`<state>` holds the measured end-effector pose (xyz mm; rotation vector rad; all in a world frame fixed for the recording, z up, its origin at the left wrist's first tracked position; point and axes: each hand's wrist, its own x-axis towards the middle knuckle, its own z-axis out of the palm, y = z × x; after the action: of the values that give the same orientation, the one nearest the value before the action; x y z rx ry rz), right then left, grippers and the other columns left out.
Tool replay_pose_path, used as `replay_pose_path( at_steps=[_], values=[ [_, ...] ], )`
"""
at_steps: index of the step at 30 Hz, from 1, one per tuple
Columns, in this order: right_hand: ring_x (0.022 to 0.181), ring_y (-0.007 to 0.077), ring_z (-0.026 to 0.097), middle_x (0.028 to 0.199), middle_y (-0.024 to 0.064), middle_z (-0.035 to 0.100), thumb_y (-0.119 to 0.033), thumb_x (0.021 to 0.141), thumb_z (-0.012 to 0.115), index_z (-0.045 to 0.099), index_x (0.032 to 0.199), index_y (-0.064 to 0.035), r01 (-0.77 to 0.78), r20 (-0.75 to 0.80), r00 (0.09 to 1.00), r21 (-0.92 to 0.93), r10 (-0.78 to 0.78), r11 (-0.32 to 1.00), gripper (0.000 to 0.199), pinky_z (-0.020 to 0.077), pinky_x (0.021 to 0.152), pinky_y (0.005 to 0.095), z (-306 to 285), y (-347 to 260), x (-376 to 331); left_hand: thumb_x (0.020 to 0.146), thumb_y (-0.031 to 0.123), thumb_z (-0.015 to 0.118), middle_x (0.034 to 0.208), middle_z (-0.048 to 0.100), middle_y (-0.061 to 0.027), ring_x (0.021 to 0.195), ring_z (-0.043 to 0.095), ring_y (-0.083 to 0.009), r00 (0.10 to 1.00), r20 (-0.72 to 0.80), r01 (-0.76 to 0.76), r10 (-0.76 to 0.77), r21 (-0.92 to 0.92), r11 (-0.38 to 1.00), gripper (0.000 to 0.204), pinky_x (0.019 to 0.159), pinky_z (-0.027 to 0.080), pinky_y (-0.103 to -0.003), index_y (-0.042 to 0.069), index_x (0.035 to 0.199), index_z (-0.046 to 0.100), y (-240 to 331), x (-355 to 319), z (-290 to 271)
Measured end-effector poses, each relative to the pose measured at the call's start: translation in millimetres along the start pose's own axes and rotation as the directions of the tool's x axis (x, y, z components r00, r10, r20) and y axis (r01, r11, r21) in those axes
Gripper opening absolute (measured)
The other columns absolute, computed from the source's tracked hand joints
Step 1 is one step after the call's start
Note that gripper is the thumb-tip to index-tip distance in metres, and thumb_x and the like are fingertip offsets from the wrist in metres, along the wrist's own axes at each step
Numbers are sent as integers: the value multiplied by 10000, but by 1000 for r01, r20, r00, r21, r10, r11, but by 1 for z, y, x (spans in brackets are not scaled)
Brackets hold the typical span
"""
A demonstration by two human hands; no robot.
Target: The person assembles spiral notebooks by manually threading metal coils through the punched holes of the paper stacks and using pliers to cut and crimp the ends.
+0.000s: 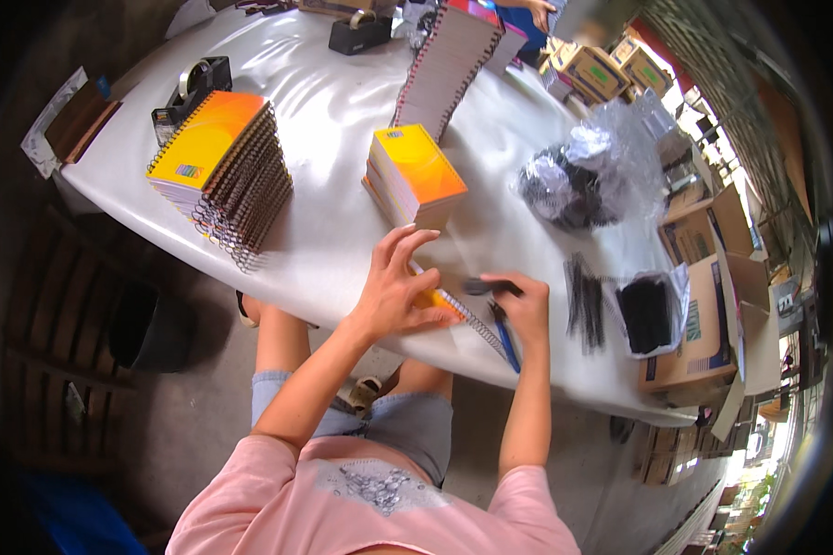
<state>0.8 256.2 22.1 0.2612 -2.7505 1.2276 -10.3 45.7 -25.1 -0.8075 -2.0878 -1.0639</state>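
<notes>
Near the table's front edge, my left hand [393, 289] grips a small orange notebook [450, 304], thumb on its edge and fingers curved over it. Much of the notebook is hidden under that hand. A thin spiral coil [483, 330] runs along its edge and out past it toward the lower right. My right hand [525, 307] is closed around a dark, blurred tool [483, 287] whose kind I cannot make out. Close beside it, a blue-handled tool [506, 340] lies by the coil. Just beyond my left hand stands a stack of yellow-orange notebooks [421, 176].
Coil-bound notebooks [215, 153] are piled at left, by a black tape dispenser [194, 81]. A tall stack of pages [446, 65] rises behind. Black coils [583, 301], a plastic bag [588, 176] and an open carton [690, 324] are at right. Another person's hand [539, 13] shows far off.
</notes>
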Motion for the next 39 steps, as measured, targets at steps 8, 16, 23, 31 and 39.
replay_pose_path(
  at_steps=[8,16,23,31,39],
  values=[
    [787,178,661,862,110,692,91,688,550,701,892,-8,-16,17,1000,687,7,726,273,506,743,286,2,0,-8,500,454,823,1346,352,-140,1108,380,-353,991,28,132,-129,-182,974,512,929,369,-453,74,699,543,-5,3,-4],
    [770,148,646,834,112,691,69,691,551,702,885,-17,227,96,930,608,-354,761,261,499,706,263,7,-20,2,449,415,876,1245,353,-149,988,402,-290,981,4,185,-193,-300,936,562,825,386,-398,72,726,526,-13,1,-1],
    [756,159,643,828,99,688,55,692,565,696,848,0,196,59,957,589,-284,784,211,492,701,267,19,-33,7,397,378,920,1122,319,-141,936,394,-262,931,23,323,-363,-516,794,727,816,392,-353,63,867,463,-23,-5,3],
    [760,119,609,837,76,681,85,716,579,688,907,10,69,91,990,375,-111,925,233,474,712,237,34,-33,23,366,358,933,1027,403,-123,1023,437,-261,895,101,419,-433,-520,744,959,904,362,-340,77,1006,278,-26,-1,5],
    [730,112,611,799,79,679,87,727,566,687,923,9,39,95,994,176,-56,984,243,479,687,241,44,-43,28,391,431,914,989,358,-126,944,426,-265,941,64,323,-332,-455,830,986,837,385,-345,25,1029,282,-26,-9,5]
  ],
)
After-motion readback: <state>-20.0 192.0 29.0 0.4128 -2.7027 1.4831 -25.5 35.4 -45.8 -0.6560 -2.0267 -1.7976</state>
